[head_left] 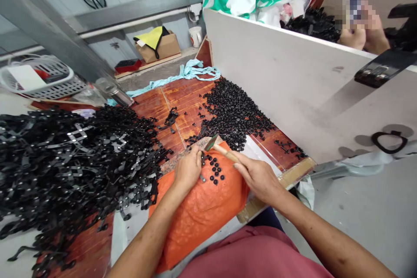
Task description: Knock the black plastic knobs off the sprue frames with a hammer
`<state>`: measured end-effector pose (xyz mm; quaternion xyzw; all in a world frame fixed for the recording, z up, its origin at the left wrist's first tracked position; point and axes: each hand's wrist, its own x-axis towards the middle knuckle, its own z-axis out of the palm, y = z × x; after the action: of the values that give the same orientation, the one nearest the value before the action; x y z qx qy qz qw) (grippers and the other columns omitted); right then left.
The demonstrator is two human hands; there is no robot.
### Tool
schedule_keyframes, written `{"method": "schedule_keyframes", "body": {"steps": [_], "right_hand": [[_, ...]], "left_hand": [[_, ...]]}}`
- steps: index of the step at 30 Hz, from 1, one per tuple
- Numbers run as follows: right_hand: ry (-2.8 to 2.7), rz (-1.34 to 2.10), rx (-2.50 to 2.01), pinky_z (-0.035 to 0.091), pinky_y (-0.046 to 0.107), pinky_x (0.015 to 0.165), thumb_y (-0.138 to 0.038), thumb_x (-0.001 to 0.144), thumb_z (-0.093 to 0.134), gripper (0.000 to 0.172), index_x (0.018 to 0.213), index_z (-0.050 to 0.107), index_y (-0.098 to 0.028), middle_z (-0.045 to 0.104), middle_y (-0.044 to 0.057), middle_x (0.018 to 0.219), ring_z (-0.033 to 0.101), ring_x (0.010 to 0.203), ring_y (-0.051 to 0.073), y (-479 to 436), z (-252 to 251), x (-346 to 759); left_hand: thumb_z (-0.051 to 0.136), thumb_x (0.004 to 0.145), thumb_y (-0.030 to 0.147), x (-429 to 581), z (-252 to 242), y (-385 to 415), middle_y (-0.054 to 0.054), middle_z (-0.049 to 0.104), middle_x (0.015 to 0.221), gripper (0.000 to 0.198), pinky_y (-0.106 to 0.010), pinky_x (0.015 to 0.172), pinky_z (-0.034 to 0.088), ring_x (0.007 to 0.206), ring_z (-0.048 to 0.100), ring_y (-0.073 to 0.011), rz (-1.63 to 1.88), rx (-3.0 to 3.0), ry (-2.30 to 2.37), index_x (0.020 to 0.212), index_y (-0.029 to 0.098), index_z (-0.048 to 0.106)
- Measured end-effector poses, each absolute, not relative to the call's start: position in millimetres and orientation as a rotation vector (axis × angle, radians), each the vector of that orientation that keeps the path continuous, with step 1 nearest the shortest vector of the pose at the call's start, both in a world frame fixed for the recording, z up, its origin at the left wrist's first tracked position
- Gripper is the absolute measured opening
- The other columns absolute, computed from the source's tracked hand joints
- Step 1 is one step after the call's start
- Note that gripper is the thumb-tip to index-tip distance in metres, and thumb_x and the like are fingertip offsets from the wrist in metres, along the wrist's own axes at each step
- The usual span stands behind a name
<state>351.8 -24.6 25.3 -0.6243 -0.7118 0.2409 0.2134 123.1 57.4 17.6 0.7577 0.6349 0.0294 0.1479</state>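
My right hand (259, 178) is closed round the wooden handle of a small hammer (227, 153). The hammer's dark head is beside my left fingertips, over a stone block (174, 160). My left hand (189, 166) pinches a small black linked part (202, 159), mostly hidden by the fingers. Under both hands spreads an orange cloth (198, 217). Several round black caps (215, 170) lie on the cloth between my hands.
At left is a large heap of black linked parts (78, 160); ahead lies a pile of small black studs (234, 108). A white partition (273, 65) rises at right, with another person's hands (365, 34) beyond it. A basket (42, 78) and glass bottle (112, 91) stand back left.
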Motion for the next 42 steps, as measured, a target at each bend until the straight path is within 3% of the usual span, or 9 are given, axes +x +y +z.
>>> {"method": "schedule_keyframes", "body": {"steps": [5, 11, 17, 29, 34, 39, 42], "right_hand": [[-1.842, 0.759, -1.748, 0.039, 0.029, 0.068, -0.037, 0.102, 0.045, 0.028, 0.120, 0.064, -0.029, 0.074, 0.000, 0.092, 0.068, 0.081, 0.022, -16.8, 23.4, 355.9], [-1.806, 0.835, -1.759, 0.041, 0.030, 0.074, -0.040, 0.104, 0.040, 0.031, 0.125, 0.061, -0.032, 0.074, 0.001, 0.098, 0.068, 0.091, 0.023, -22.1, 12.4, 360.9], [-1.798, 0.838, -1.812, 0.041, 0.030, 0.071, -0.043, 0.104, 0.040, 0.030, 0.116, 0.065, -0.030, 0.073, 0.000, 0.091, 0.068, 0.086, 0.023, -25.7, 8.5, 363.3], [-1.924, 0.771, -1.825, 0.045, 0.031, 0.074, -0.040, 0.105, 0.040, 0.035, 0.134, 0.060, -0.036, 0.076, 0.001, 0.102, 0.071, 0.092, 0.023, -29.8, 13.4, 365.9], [-2.045, 0.562, -1.773, 0.048, 0.032, 0.074, -0.040, 0.107, 0.037, 0.047, 0.154, 0.043, -0.037, 0.076, 0.003, 0.111, 0.071, 0.093, 0.023, -33.8, 24.3, 365.3], [-2.193, 0.431, -1.804, 0.048, 0.031, 0.069, -0.036, 0.106, 0.037, 0.050, 0.156, 0.040, -0.035, 0.075, 0.005, 0.094, 0.070, 0.080, 0.022, -34.2, 30.1, 358.3], [-2.181, 0.387, -1.811, 0.048, 0.032, 0.069, -0.036, 0.107, 0.037, 0.050, 0.156, 0.040, -0.035, 0.075, 0.005, 0.101, 0.070, 0.083, 0.023, -33.9, 31.4, 357.4]], "left_hand": [[0.032, 0.103, 0.028, 116.8, 14.7, 61.7, -0.004, 0.073, 0.086, 0.030, -0.028, 0.071, 0.042, 0.081, 0.069, -0.0207, 0.271, 2.065, 1.778, 0.110, 0.023, 0.060], [0.032, 0.104, 0.029, 120.5, 14.1, 58.1, -0.005, 0.076, 0.093, 0.031, -0.029, 0.072, 0.043, 0.087, 0.070, -0.0227, 0.240, 2.097, 1.782, 0.114, 0.024, 0.061], [0.031, 0.105, 0.033, 125.7, 14.4, 55.5, -0.005, 0.077, 0.096, 0.033, -0.030, 0.075, 0.044, 0.088, 0.072, -0.0231, 0.123, 2.142, 1.815, 0.119, 0.025, 0.060], [0.030, 0.105, 0.036, 128.2, 16.5, 54.4, -0.007, 0.078, 0.093, 0.038, -0.032, 0.070, 0.045, 0.083, 0.073, -0.0260, -0.067, 2.240, 1.869, 0.127, 0.027, 0.059], [0.030, 0.105, 0.036, 127.8, 15.5, 54.9, -0.008, 0.077, 0.093, 0.037, -0.032, 0.069, 0.045, 0.084, 0.073, -0.0264, -0.045, 2.255, 1.855, 0.123, 0.026, 0.060], [0.028, 0.105, 0.036, 129.6, 17.2, 54.3, -0.008, 0.077, 0.087, 0.036, -0.032, 0.066, 0.043, 0.082, 0.073, -0.0276, -0.093, 2.285, 1.885, 0.119, 0.025, 0.060], [0.027, 0.105, 0.036, 130.3, 18.4, 53.9, -0.008, 0.076, 0.085, 0.036, -0.032, 0.062, 0.041, 0.081, 0.074, -0.0282, -0.121, 2.302, 1.879, 0.116, 0.025, 0.059]]}}
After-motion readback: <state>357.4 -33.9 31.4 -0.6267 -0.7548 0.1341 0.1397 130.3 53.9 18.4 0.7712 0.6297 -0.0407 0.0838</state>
